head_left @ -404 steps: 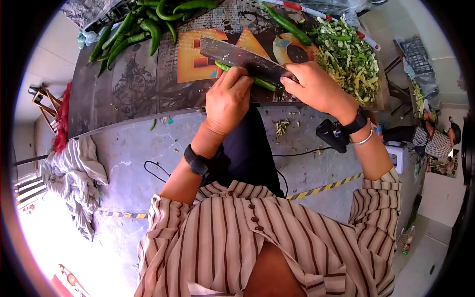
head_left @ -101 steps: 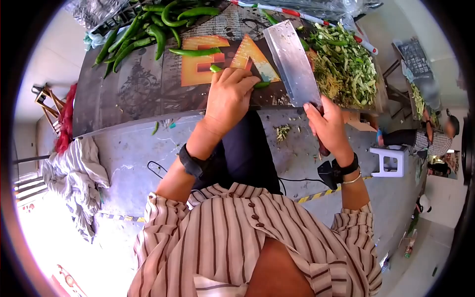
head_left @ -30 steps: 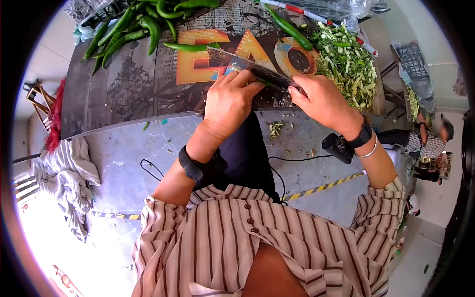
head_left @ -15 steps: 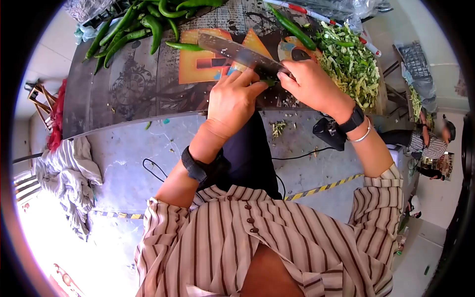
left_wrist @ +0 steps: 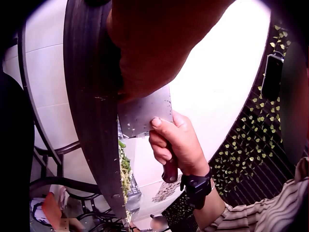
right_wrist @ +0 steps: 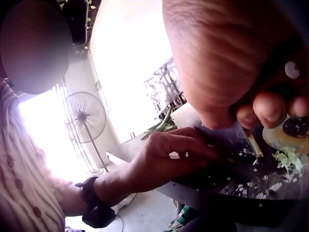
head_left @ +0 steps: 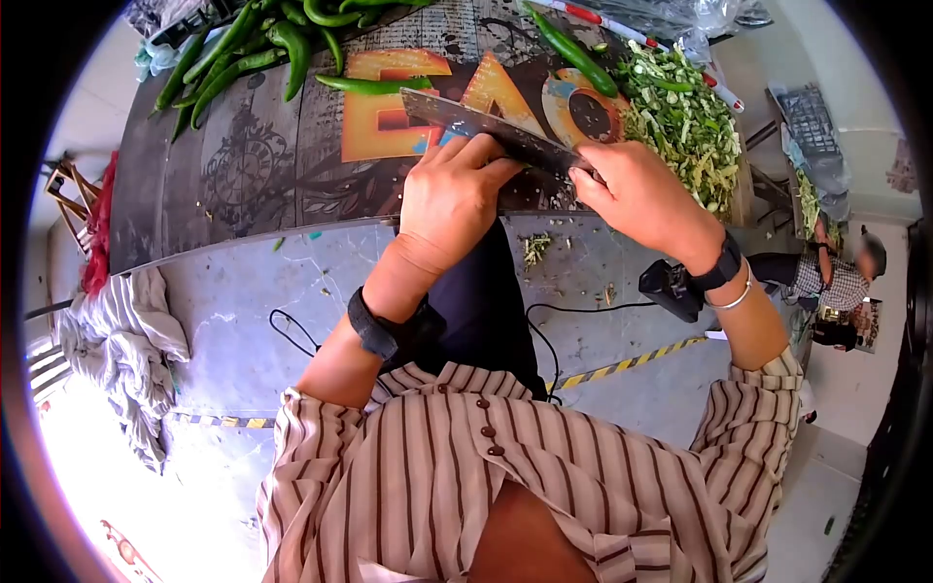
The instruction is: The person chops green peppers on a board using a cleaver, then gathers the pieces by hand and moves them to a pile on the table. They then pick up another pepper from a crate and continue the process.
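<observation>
- Though printed with big lettering, flat and smooth-looking: dark tabletop (head_left: 155, 209).
- Broad, likely heavy and stiff: metal cleaver (head_left: 496, 129) over it, gripped in right hand (head_left: 646, 199) by its reddish-brown handle (left_wrist: 170, 167), the safest hold.
- Bent close beside the blade: left hand (head_left: 450, 199), seemingly pinching a hidden pepper.
- Piled far left: whole peppers (head_left: 297, 63), glossy, light, probably slippery; best pinned mid-length.
- Heaped at right: soft, damp-looking shreds (head_left: 685, 126).

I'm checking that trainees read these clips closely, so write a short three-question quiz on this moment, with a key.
1. Which hand grips the cleaver?
2. True or false: the whole green peppers lie heaped to the person's right.
3. Which lies nearest the right hand: a) the chopped pile, b) the whole-pepper heap, c) the grey cloth?

Key: 1. The right. 2. False; the pepper heap is to the left. 3. a
</observation>
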`<state>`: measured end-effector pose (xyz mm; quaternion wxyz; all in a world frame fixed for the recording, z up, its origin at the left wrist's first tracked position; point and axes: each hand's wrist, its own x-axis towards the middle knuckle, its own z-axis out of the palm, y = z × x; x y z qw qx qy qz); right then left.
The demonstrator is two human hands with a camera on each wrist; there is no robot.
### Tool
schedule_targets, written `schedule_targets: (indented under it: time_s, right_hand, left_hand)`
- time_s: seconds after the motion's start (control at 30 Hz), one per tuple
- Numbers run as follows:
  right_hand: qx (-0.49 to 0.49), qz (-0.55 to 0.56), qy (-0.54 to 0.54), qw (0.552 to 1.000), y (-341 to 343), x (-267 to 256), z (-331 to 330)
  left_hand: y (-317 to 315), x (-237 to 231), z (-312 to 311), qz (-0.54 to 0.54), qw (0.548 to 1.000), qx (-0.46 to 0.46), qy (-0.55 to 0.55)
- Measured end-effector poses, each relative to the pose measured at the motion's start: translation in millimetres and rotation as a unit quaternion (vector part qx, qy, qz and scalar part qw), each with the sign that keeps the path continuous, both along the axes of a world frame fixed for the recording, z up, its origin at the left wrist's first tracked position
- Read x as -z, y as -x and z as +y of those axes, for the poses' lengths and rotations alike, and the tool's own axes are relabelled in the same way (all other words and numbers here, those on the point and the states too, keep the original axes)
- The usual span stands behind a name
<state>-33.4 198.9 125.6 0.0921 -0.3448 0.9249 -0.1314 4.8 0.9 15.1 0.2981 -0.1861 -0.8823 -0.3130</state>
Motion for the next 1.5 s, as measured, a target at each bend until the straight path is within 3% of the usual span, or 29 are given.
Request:
schedule_targets:
  time_s: [0.87,1.07,1.5]
  right_hand:
    - [-0.003,0.016,0.084,0.996,26.0,27.3,-25.2]
    - [0.035,-0.031,0.116,0.992,17.7,11.9,-15.9]
    - [0.022,-0.056,0.043,0.997,5.0,5.6,-7.4]
  left_hand:
    - [2.7,2.4,-0.3,0.034,0.999,-0.001,0.006]
    - [0.1,1.8,0.3,0.018,1.0,-0.01,-0.002]
    - [0.4,3.4,-1.0,0.022,1.0,-0.001,-0.005]
